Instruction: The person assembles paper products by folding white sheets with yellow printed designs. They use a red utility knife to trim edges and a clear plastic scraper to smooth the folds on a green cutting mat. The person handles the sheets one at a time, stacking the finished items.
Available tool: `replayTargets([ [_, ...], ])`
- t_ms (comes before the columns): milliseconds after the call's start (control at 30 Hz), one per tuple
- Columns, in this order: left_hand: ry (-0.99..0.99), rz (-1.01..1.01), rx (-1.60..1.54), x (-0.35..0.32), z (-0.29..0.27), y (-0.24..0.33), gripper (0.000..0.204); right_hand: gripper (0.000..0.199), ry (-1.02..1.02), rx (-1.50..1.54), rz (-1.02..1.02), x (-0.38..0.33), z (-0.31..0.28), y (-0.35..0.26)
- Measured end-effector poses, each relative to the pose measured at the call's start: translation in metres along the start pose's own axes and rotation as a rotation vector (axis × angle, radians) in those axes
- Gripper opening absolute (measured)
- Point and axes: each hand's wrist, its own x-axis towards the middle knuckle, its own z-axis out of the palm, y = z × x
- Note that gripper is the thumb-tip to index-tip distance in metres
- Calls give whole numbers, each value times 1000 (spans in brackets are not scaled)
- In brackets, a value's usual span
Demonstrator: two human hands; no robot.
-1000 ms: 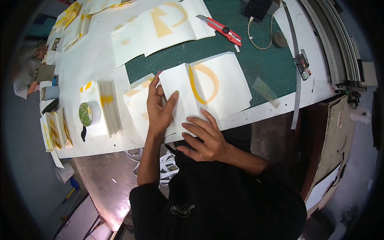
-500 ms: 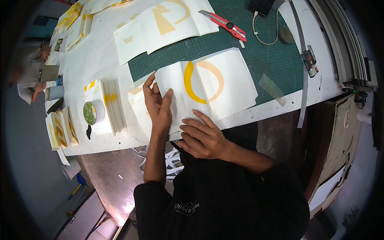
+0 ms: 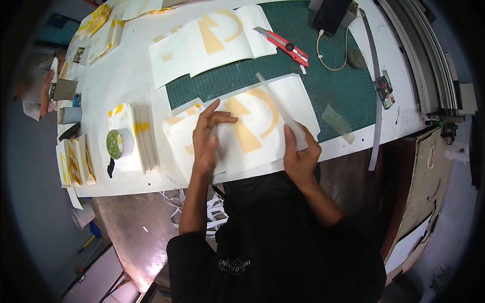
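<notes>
A white printed sheet (image 3: 242,162) with pale orange shapes lies in front of me, partly over the green cutting mat (image 3: 348,108). My right hand (image 3: 303,156) pinches a thin white page (image 3: 279,103) at its near end, thumb on top. The page stands tilted up and shows nearly edge-on over the sheet's right part. My left hand (image 3: 206,136) is over the sheet's left part, fingers bent and apart from the thumb, with nothing between them. Whether its fingertips touch the paper I cannot tell. Beyond lie more printed sheets (image 3: 174,48) and a red utility knife (image 3: 283,44).
A tape roll (image 3: 119,144) sits on a stack of booklets (image 3: 144,139) at left, near more folded booklets (image 3: 76,161). At far right are a phone (image 3: 331,17) with a cable, a steel ruler (image 3: 376,126) and a clear plastic strip (image 3: 337,123). Another person's hand (image 3: 49,78) shows far left.
My right hand has moved right and up, lifting the page with the yellow arc off the sheet. The printed shapes beneath now show. My left hand has let go of the page's left edge.
</notes>
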Motion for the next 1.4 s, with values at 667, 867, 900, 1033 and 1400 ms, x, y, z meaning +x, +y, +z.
replayTargets([
  [667, 130, 385, 1415, 142, -38, 5, 84, 38, -109, 136, 198, 222, 85, 34],
  [867, -153, 138, 1279, 135, -40, -23, 66, 41, 55, -702, -545, 204, 32, 51],
  [900, -153, 133, 1287, 135, -39, -25, 67, 40, -32, -693, -515, 204, 26, 58],
  [1033, -126, 133, 1307, 145, -40, -29, 70, 38, -205, -712, -425, 213, 6, 70],
  [1400, -100, 118, 1308, 157, -40, -30, 66, 35, 41, -555, -760, 203, 9, 30],
])
